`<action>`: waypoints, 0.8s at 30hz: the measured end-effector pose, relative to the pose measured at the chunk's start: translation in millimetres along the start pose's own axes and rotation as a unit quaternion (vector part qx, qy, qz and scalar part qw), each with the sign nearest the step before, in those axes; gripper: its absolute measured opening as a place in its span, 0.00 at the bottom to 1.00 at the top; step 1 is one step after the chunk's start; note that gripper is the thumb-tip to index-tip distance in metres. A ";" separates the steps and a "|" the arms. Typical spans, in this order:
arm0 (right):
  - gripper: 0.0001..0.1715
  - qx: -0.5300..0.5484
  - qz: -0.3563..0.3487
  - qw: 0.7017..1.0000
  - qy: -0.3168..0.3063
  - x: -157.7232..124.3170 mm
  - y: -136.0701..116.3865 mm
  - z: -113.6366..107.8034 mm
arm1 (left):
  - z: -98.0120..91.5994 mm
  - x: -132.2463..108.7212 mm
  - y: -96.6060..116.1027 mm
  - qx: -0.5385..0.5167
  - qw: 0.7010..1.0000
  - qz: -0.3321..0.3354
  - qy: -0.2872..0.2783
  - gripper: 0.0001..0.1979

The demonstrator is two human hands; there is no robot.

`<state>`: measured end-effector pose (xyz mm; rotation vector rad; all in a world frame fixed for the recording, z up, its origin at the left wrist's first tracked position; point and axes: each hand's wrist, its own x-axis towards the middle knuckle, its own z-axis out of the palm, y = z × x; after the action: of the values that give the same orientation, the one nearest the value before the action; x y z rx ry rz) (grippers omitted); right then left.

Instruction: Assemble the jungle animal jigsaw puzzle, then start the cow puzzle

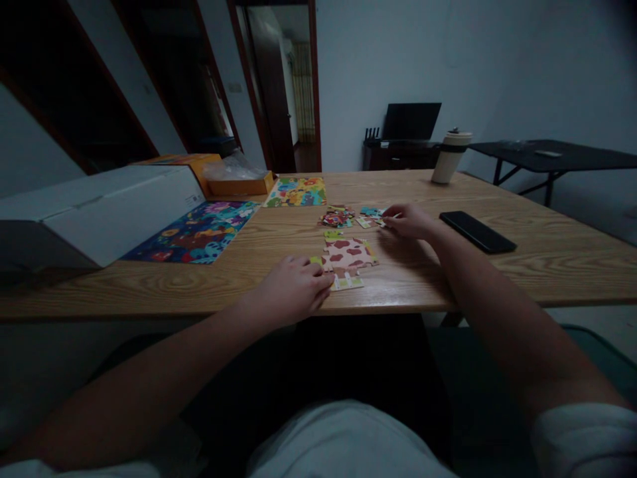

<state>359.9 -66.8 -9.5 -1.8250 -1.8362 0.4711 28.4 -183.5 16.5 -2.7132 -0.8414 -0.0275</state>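
Note:
A partly joined puzzle (348,253), pink with brown patches and green and yellow edges, lies near the table's front edge. My left hand (294,287) rests at its lower left side, fingers bent and touching the pieces there; whether it grips one is hidden. Above the joined part is a heap of loose pieces (338,216). Several more loose pieces (365,222) lie to the right of the heap. My right hand (405,220) reaches them from the right, thumb and fingers pinched at a small piece (381,222).
A black phone (476,231) lies right of my right hand, with a cup (450,158) behind it. Two colourful picture sheets (199,232), a long white box (124,206) and an orange box (239,186) occupy the left side of the wooden table (398,289).

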 end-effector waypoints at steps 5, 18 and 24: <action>0.18 0.054 0.024 0.996 0.064 4.7 7.9 -10.8 | -2.6 1.2 -5.2 -0.006 1.000 -0.002 -0.019 0.13; 0.17 -0.096 0.037 0.993 -0.053 6.0 48.7 -48.6 | -7.2 2.9 -25.1 -0.062 0.998 -0.015 -0.025 0.17; 0.21 -0.123 0.054 0.986 -0.098 -2.8 23.2 -35.2 | -13.5 52.9 -98.9 -0.182 0.974 -0.132 -0.030 0.22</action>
<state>399.0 -72.4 5.5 -2.1172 -2.0089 0.4972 18.1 -80.7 62.4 -2.9215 -1.3281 -0.1739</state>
